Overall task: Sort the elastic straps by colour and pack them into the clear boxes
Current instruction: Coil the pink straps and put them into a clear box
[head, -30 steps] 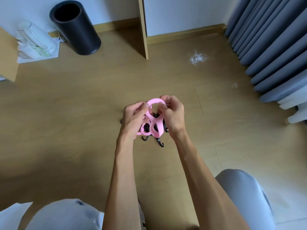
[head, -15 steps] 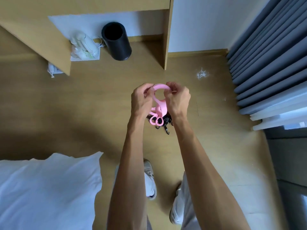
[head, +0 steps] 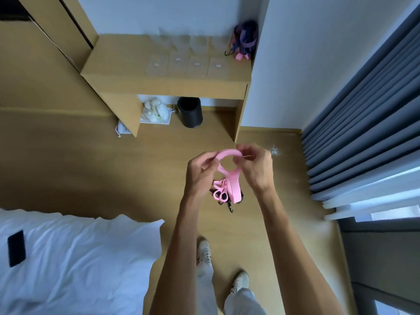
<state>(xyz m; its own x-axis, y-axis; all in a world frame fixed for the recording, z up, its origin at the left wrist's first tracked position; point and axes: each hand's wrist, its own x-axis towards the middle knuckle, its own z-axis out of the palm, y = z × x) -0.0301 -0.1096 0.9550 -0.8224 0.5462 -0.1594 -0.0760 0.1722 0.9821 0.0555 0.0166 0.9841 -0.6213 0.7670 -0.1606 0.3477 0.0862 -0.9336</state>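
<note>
In front of my chest, above the wooden floor (head: 68,169), my left hand (head: 201,172) and right hand (head: 255,169) hold a pink strap (head: 228,178) between them. The fingers of each hand pinch the top of its loop, one hand on each side, and the rest of the strap hangs down in folds with dark hooks at the bottom, clear of the floor.

The floor is open to my left and straight ahead. A white bed (head: 75,264) closes the lower left, with a dark phone (head: 16,248) lying on it. Grey curtains (head: 363,133) run down the right side. My two shoes stand on the floor below my arms.

Ahead, against the white wall, stands a wooden table (head: 127,71). On its top sit clear boxes (head: 188,45) in a row, with their flat lids (head: 188,64) laid in front of them; they are too blurred for me to tell what is inside. At the table's far right corner lies a pile of straps (head: 244,40), pink, purple and dark blue, touching the wall. Under the table stand a black bin (head: 190,112) and a white bundle (head: 155,111) beside it.
</note>
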